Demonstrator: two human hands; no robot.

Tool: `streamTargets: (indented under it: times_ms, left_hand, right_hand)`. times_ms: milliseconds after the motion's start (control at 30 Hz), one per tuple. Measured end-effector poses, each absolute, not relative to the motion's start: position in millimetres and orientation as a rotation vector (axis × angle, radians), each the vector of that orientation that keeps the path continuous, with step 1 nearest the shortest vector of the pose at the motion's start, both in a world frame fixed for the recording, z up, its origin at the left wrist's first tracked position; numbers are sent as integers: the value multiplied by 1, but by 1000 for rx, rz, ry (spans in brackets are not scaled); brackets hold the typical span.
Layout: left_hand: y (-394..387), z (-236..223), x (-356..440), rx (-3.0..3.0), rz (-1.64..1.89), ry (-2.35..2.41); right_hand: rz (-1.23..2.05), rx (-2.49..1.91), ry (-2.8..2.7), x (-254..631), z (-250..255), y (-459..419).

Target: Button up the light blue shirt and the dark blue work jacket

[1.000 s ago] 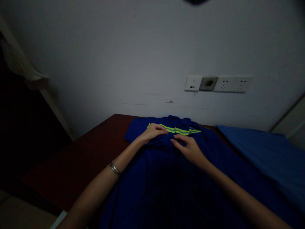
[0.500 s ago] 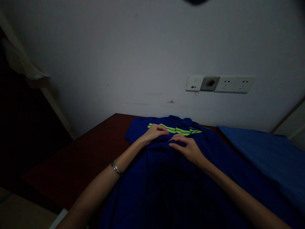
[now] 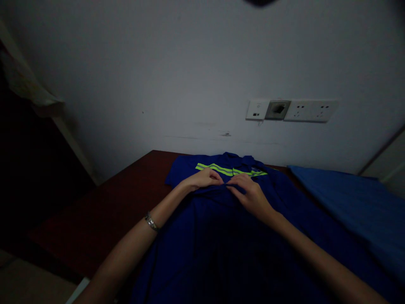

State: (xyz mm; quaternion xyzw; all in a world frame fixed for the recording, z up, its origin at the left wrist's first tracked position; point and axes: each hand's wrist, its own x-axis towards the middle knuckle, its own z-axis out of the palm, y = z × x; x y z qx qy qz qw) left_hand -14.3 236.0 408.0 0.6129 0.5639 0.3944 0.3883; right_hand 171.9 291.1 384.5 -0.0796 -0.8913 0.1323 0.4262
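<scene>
A dark blue work garment (image 3: 209, 219) with a collar and a yellow-and-grey reflective band (image 3: 218, 169) across its chest lies spread out, its lower part in deep shadow. My left hand (image 3: 206, 179), with a metal bracelet (image 3: 151, 221) on the wrist, pinches the front of the garment just below the band. Close beside it, my right hand (image 3: 248, 191) pinches the same fabric, thumb and fingers drawn together. The fingertips of both hands nearly meet, and a fold of cloth is raised there. Any button or fastener between them is too dark to make out.
Under the garment is a dark red wooden table (image 3: 126, 190), its far edge against a pale wall (image 3: 190, 76). A lighter blue cloth (image 3: 341, 198) lies at the right. Sockets and switches (image 3: 306, 110) sit on the wall. Some light fabric (image 3: 31, 88) hangs at the left.
The fingertips of my two hands have come together at the garment's front. My right thumb and fingers have closed from a wider pinch, and the gap in the cloth has narrowed.
</scene>
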Motion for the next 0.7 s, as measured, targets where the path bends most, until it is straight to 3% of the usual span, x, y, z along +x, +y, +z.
streamTargets:
  times_ms: [233, 700]
  left_hand:
    - [237, 408, -9, 1325, 1112, 1354]
    - [234, 411, 2, 1071, 1109, 1384]
  right_hand:
    - [308, -201, -2263, 170, 379, 290]
    - [-97, -169, -2340, 177, 378, 287]
